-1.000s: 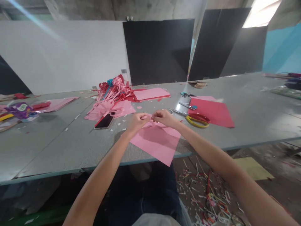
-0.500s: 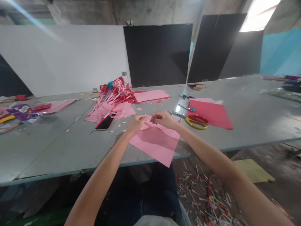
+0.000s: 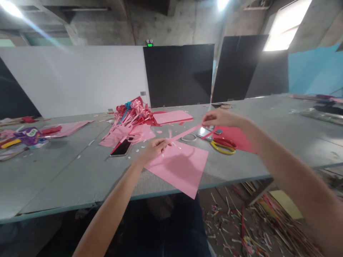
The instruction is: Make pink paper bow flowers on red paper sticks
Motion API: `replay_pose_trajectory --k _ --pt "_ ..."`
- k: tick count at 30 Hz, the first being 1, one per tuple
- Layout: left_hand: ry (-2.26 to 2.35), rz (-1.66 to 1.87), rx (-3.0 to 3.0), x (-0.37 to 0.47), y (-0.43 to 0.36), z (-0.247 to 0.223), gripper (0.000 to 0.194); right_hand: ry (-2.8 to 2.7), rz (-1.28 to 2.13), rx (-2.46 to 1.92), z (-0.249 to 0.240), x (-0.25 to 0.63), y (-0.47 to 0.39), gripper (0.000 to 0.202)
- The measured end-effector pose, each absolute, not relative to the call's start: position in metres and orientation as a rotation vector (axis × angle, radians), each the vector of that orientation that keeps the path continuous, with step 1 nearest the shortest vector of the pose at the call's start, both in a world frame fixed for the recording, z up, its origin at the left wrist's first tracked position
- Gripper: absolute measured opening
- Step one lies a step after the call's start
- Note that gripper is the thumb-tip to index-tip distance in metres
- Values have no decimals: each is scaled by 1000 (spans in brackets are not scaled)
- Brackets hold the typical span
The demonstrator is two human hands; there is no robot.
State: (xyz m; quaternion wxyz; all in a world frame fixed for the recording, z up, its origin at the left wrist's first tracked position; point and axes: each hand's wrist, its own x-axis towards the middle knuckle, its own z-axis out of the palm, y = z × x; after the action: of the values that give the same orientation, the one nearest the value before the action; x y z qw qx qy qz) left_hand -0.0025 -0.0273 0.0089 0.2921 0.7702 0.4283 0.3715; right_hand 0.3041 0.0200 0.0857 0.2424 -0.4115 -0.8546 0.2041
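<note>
A narrow pink paper strip (image 3: 187, 132) stretches between my two hands. My left hand (image 3: 157, 147) is closed in a pinch on its lower end, where short pink ends stick up from the fingers. Up and to the right, my right hand (image 3: 217, 118) pinches the other end, above the red sheets. Below my left hand lies a pink paper sheet (image 3: 184, 166) with a corner over the table's front edge. Scissors with red and yellow handles (image 3: 224, 146) lie right of it, beside a roll of tape or ring (image 3: 189, 137).
A heap of pink and red paper-strip bundles (image 3: 134, 114) lies at the back left, near a phone (image 3: 121, 147). Behind is a pink and red paper stack (image 3: 173, 117). A purple packet (image 3: 29, 136) sits far left. Red paper (image 3: 241, 138) lies right on the grey table (image 3: 88, 171).
My right hand has moved right and up, away from my left, drawing the pink strip out between them. My left hand stays near the sheet's upper left. The camera view has tilted up a little.
</note>
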Motion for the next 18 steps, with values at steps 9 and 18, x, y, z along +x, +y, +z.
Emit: replay_pose_trajectory --k 9,18 --pt "1230 786 2139 -55 -23 19 28 -2058 313 -1955 138 420 17 33" --pt "1366 478 2096 -70 -23 -2 33 -2132 7 -2286 60 435 39 20"
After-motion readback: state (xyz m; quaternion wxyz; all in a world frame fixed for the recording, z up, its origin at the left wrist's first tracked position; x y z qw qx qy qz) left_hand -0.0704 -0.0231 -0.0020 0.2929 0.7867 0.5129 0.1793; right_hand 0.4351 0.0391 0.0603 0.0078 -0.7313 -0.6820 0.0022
